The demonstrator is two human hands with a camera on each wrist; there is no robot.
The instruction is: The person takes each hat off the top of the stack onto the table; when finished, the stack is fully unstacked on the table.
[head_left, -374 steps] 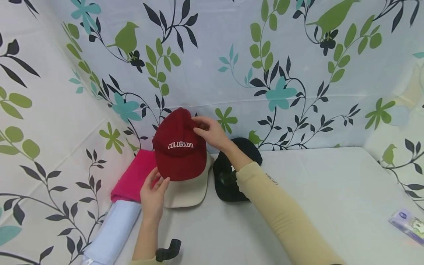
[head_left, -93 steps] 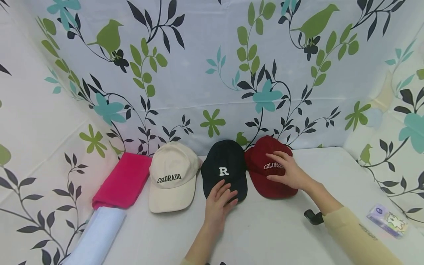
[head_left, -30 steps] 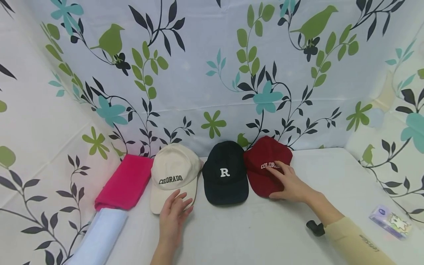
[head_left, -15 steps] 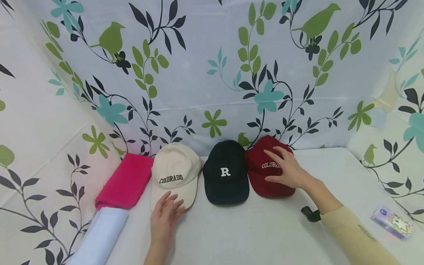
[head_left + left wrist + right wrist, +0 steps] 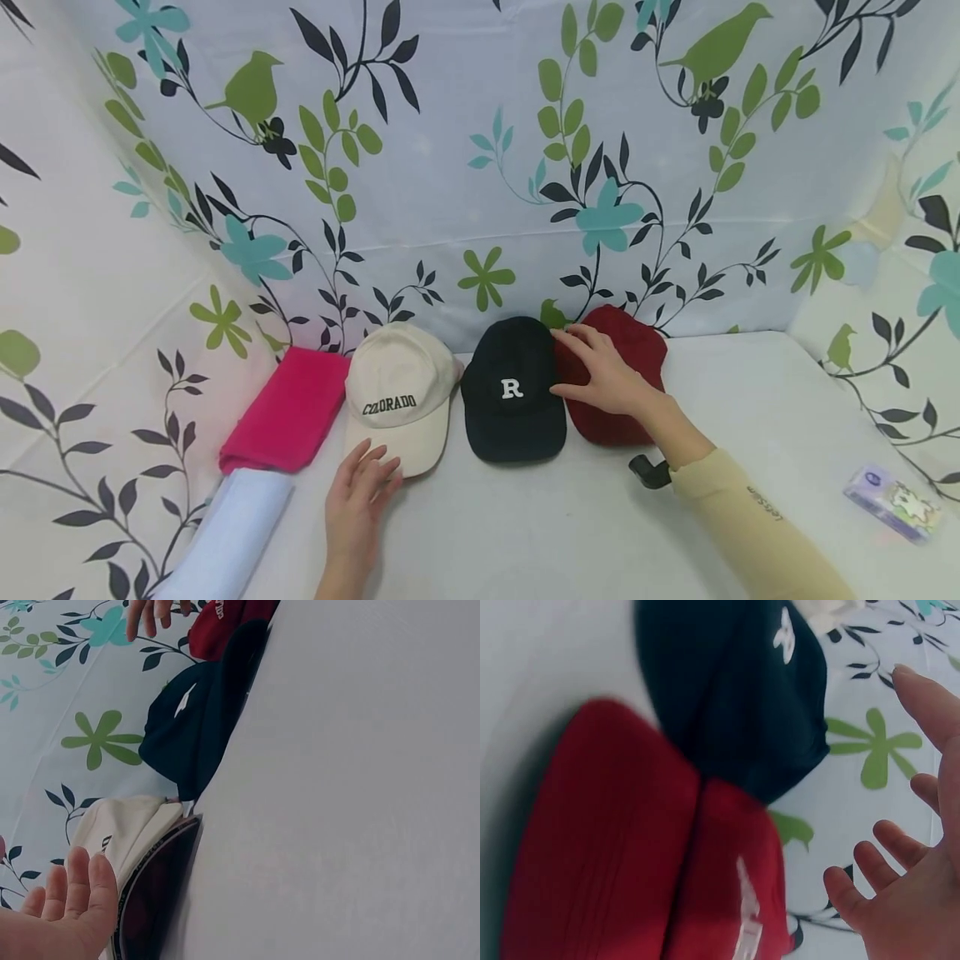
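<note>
Three baseball caps stand in a row against the patterned backdrop. The cream cap (image 5: 401, 371) with dark COLORADO lettering is leftmost, the dark navy cap (image 5: 513, 433) with a white R is in the middle, and the red cap (image 5: 636, 346) is at the right. My left hand (image 5: 356, 504) is at the cream cap's brim with fingers extended; whether it touches the brim I cannot tell. In the head view my right hand (image 5: 611, 377) covers the red cap's front, its spread fingers reaching the navy cap's right edge. The right wrist view shows that palm (image 5: 915, 900) holding nothing.
A folded bright pink cloth (image 5: 288, 408) and a light blue folded cloth (image 5: 232, 533) lie along the left side. A purple-and-white packet (image 5: 894, 504) lies at the far right of the white table (image 5: 525, 533). Patterned fabric (image 5: 420, 167) rises behind the caps.
The red cap went from over the cream cap to the row's right end. Lately my right hand has slid left toward the navy cap; my left hand moved from the navy cap to the cream brim.
</note>
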